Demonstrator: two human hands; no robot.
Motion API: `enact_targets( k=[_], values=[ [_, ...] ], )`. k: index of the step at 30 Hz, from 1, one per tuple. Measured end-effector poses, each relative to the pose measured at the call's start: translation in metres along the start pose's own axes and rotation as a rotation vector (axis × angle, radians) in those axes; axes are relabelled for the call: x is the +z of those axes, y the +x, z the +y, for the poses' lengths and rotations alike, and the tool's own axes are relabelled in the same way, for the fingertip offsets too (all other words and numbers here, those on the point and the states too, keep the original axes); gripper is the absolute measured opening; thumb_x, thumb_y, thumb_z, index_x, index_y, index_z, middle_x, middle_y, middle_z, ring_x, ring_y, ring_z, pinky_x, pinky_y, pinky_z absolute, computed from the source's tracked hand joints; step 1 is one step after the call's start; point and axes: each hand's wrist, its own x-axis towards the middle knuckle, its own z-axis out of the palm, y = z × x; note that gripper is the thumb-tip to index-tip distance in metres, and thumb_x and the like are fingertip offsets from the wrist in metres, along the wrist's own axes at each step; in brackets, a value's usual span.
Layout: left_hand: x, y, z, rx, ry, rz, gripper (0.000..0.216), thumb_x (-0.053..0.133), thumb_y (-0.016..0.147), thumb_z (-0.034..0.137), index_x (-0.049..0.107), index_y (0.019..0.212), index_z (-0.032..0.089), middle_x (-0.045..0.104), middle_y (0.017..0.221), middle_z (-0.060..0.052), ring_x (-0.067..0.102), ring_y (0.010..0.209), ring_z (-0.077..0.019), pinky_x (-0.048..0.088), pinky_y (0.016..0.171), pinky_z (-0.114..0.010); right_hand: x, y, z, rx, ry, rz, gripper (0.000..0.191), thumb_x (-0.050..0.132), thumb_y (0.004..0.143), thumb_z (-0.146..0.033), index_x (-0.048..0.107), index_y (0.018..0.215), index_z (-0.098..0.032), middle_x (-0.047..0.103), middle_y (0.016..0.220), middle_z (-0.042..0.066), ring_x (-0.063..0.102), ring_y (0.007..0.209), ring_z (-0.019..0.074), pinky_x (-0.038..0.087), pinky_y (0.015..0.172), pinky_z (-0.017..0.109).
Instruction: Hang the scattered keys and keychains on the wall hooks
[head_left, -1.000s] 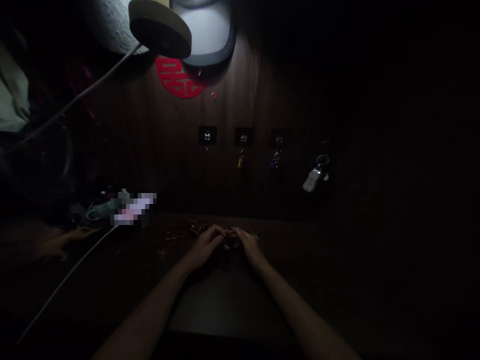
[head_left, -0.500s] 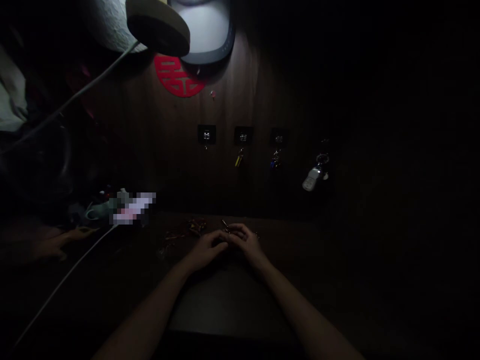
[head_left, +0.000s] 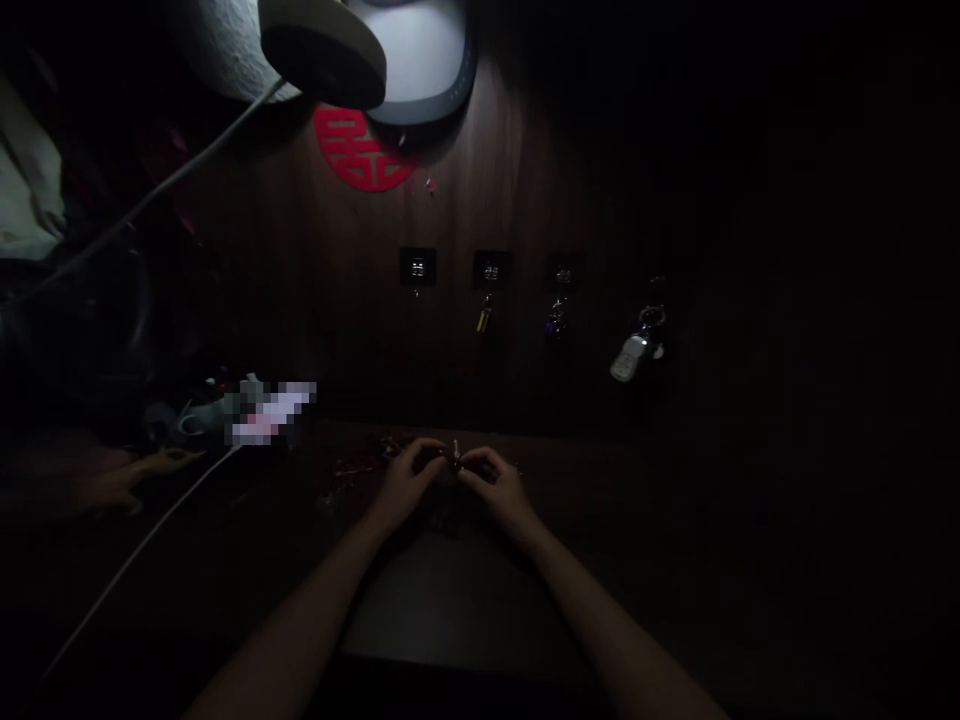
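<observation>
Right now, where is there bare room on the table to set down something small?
The grey patch between the forearms looks bare. Crowding lies left of the left hand: small pieces, then a white cable. Beyond the right hand, it is too dark to judge.

This looks like a dim room in a home. A round red cut-out character (head_left: pixel 365 148) decorates the dark wood-grain panel (head_left: pixel 510 200), where small hooks (head_left: pixel 418 267) carry household-looking keys (head_left: pixel 484 320) and a pale fob (head_left: pixel 630 358) above a dark tabletop (head_left: pixel 442 610).
</observation>
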Motion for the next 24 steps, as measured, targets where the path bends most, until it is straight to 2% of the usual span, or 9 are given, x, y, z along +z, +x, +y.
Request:
enact_targets(
  k=[3,8,13,15,19,24],
  values=[
    [-0.0004,0.0002,0.0018,-0.003,0.019,0.024,0.017,0.052,0.078,0.033,0.06,0.082,0.019,0.065,0.084,-0.001,0.059,0.083,-0.0168,0.045,0.078,-0.028,0.001,-0.0012,-0.0033,-0.013,-0.066,-0.008,0.02,0.065,0.066,-0.032,0.058,0.082,-0.022,0.064,0.085,0.0,0.06,0.085,0.0174,0.045,0.08,0.031],
    [-0.0027,-0.0006,0.0055,0.077,0.087,0.096,0.016,0.053,0.077,0.031,0.062,0.078,0.018,0.063,0.082,-0.002,0.057,0.083,-0.0166,0.043,0.079,-0.027,-0.0021,-0.0001,-0.0059,-0.081,-0.227,0.035,0.024,0.061,0.069,-0.03,0.06,0.092,-0.022,0.063,0.094,0.002,0.058,0.092,0.0185,0.043,0.086,0.033],
    [-0.002,-0.0011,0.006,0.139,0.102,0.068,0.013,0.055,0.077,0.028,0.063,0.075,0.018,0.061,0.079,-0.002,0.057,0.08,-0.0153,0.043,0.078,-0.027,-0.0026,0.0005,-0.0044,-0.176,-0.246,-0.036,0.02,0.054,0.076,-0.033,0.066,0.085,-0.021,0.062,0.098,0.006,0.055,0.099,0.0195,0.039,0.091,0.034],
    [-0.0011,-0.0012,0.005,0.156,0.097,0.058,0.013,0.055,0.077,0.028,0.063,0.075,0.018,0.061,0.079,-0.002,0.057,0.08,-0.0151,0.043,0.077,-0.027,-0.0021,0.0003,-0.0029,-0.143,-0.218,-0.075,0.022,0.054,0.077,-0.037,0.068,0.081,-0.02,0.063,0.092,0.006,0.056,0.095,0.0197,0.039,0.089,0.033],
    [0.0,-0.0015,0.0031,0.171,0.086,0.031,0.014,0.055,0.077,0.029,0.063,0.075,0.018,0.061,0.08,-0.002,0.058,0.079,-0.0148,0.044,0.076,-0.027,-0.0019,-0.0004,0.0001,0.023,-0.094,-0.116,0.029,0.054,0.076,-0.044,0.069,0.078,-0.019,0.064,0.077,0.002,0.058,0.08,0.018,0.042,0.077,0.03],
    [0.0007,-0.002,0.0038,0.151,0.085,0.016,0.014,0.055,0.078,0.029,0.064,0.079,0.019,0.063,0.083,-0.002,0.059,0.083,-0.0154,0.044,0.079,-0.027,-0.0016,-0.0007,-0.0008,0.155,0.035,-0.101,0.029,0.063,0.068,-0.046,0.069,0.073,-0.018,0.063,0.065,-0.002,0.056,0.065,0.014,0.041,0.065,0.026]
  ],
)
